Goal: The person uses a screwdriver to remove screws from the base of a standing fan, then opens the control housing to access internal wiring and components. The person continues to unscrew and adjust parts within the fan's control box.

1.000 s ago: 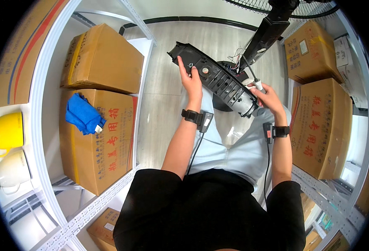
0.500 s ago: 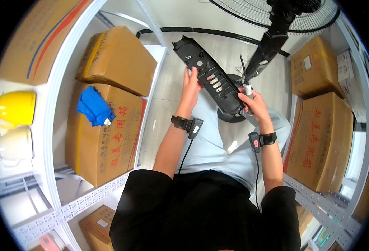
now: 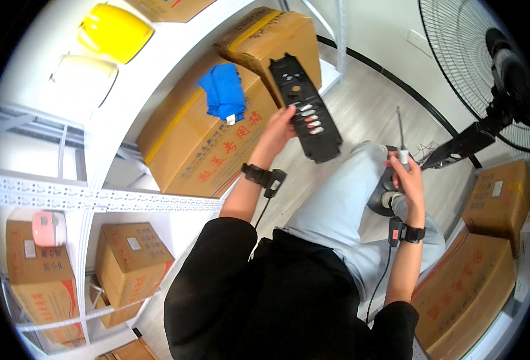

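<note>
My left hand (image 3: 280, 129) is closed on the lower left edge of a long black plastic control panel (image 3: 313, 133). The panel has a row of small pale and reddish buttons and a round tan spot, and it is tilted in front of the left shelf. Over my knee, my right hand (image 3: 408, 174) grips a screwdriver (image 3: 403, 155) with a grey and white handle, its thin shaft pointing up. To the right stands a black floor fan (image 3: 463, 147) with a wire cage; thin loose wires show by its pole, near my right hand.
At left, a white metal shelf (image 3: 157, 203) holds cardboard boxes (image 3: 217, 144), a folded blue cloth (image 3: 223, 93), a yellow container (image 3: 115, 33) and a pink item (image 3: 49, 228). More boxes (image 3: 466, 294) stand at right. A black skirting strip (image 3: 385, 78) runs along the wall.
My right hand has come off the panel and moved right with the screwdriver. The left hand now holds the panel alone, nearer the left shelf. The view has turned left.
</note>
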### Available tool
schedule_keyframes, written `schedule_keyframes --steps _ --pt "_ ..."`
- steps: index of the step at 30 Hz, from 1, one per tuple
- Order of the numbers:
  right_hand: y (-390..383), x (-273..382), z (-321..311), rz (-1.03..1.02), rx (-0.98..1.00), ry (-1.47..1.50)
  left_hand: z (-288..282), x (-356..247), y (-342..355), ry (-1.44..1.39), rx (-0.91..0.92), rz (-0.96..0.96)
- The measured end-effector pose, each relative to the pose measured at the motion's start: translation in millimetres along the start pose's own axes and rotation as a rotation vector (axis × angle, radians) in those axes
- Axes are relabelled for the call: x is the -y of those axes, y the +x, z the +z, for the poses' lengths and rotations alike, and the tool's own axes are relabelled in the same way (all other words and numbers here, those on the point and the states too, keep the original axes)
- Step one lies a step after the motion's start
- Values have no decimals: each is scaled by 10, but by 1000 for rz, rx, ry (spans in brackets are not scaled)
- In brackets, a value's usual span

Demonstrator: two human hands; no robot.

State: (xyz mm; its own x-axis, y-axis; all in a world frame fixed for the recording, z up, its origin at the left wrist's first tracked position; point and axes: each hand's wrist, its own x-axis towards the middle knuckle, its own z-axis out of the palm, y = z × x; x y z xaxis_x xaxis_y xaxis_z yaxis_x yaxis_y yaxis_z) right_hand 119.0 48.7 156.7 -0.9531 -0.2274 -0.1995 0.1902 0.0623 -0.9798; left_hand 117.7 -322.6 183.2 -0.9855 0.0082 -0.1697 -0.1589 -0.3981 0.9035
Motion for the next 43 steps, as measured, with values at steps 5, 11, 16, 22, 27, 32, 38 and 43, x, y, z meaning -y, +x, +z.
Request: schedule_keyframes --steps 5,11,16,22,27,32,38,43 --pt "-5 61 -114 46 -81 71 -948 -397 -363 21 -251 103" --pt "39 150 -41 56 -78 41 -1989 -671 -699 38 -588 173" --pt "115 161 65 76 -69 48 -2685 -732 -777 135 -739 240" --pt "197 191 123 111 -56 41 -3000 -753 -603 4 -918 277" --pt "218 190 83 108 -70 42 -3075 -703 -388 65 -1050 257" --pt "183 150 49 127 -69 66 -3398 -598 -309 227 -1199 109" --pt "104 30 -171 116 -99 69 -3365 -394 -402 196 -829 420" --pt "-38 -62 -340 7 -79 159 -3444 -651 -101 -232 -485 76"
